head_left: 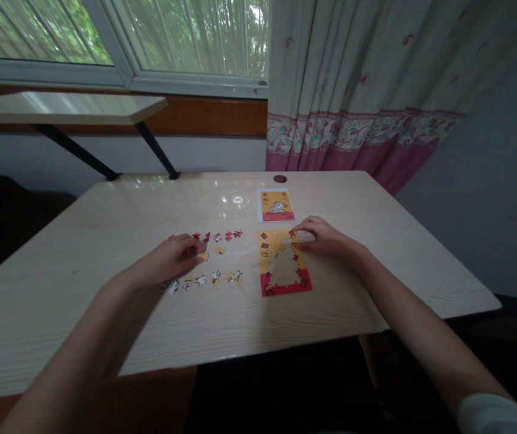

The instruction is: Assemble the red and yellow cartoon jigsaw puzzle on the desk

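A partly assembled jigsaw puzzle (305,283) lies flat on the table, with a yellow upper part, a red lower part and an open gap in its middle. My right hand (324,236) rests at its upper right edge, forefinger and thumb apart and touching the border. Left of the puzzle, my left hand (179,258) is curled over the loose pieces. Its thumb and forefinger pinch at a small yellow puzzle piece (204,257), partly hidden by the fingers. Red pieces (228,237) lie in a row beyond that hand; white-and-yellow pieces (201,280) form a nearer row.
A printed reference picture (277,205) with a white dog-like figure lies beyond the puzzle. The table (222,325) has a round cable hole (280,179) at its back edge. A raised shelf (68,108) stands at the back left, and a curtain (330,132) hangs behind.
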Action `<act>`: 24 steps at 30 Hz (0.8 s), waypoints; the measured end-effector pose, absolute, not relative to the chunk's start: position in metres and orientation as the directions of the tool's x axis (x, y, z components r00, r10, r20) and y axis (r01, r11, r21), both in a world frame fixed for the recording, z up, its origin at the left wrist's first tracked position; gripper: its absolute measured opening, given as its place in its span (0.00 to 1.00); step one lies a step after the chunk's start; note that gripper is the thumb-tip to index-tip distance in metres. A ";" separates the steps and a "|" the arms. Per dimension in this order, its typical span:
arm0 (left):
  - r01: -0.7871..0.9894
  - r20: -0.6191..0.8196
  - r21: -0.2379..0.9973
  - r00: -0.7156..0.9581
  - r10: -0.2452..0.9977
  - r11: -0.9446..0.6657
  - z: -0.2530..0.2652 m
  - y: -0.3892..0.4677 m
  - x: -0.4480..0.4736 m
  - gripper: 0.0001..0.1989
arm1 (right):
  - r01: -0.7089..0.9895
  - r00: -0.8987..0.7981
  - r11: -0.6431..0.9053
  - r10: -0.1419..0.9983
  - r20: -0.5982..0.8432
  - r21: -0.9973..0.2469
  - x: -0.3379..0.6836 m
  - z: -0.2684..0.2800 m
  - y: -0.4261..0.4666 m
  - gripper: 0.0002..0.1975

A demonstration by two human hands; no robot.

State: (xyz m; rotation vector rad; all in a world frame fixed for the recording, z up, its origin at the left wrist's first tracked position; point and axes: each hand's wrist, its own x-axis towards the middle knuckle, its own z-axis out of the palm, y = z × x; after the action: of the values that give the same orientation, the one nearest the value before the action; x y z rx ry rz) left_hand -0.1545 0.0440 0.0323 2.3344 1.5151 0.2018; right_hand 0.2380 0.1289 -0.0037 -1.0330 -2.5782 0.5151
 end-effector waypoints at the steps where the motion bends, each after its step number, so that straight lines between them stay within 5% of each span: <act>1: 0.850 -0.070 0.366 0.431 0.900 -0.379 0.033 0.044 -0.153 0.11 | 0.593 -0.691 0.676 0.706 0.154 -0.439 0.238 -0.004 0.129 0.22; 24: 0.778 0.057 0.511 0.392 0.918 -0.364 0.026 0.042 -0.153 0.15 | 0.594 -0.692 0.678 0.705 0.157 -0.433 0.238 -0.004 0.129 0.21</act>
State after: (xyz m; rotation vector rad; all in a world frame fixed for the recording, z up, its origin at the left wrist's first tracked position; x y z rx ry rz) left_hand -0.1529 0.0421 0.0260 2.2523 1.4616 0.4718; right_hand 0.2379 0.1289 -0.0039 -1.0295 -2.5823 0.5063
